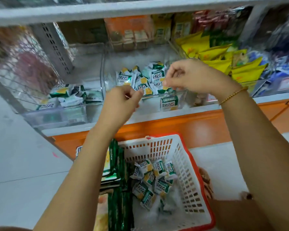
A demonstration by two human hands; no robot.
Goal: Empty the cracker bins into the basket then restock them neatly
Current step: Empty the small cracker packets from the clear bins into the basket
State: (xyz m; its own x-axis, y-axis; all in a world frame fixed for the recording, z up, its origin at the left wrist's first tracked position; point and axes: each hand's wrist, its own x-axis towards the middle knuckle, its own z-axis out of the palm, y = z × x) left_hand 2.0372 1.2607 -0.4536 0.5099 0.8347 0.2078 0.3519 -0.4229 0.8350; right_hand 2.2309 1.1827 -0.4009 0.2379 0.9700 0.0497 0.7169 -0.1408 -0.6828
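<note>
Just above the middle bin (150,99) on the shelf (157,118), both hands hover side by side, apart, fingers curled: the left hand (123,99) at the front rim, the right hand (188,77), with a bracelet (233,95), over the crackers (154,75) heaped inside. Whether either pinches a packet, I cannot tell. The left bin (45,115) holds a few packets (68,95). Below on the floor, the basket (185,167) holds more packets (150,179) beside long green packs (117,164).
</note>
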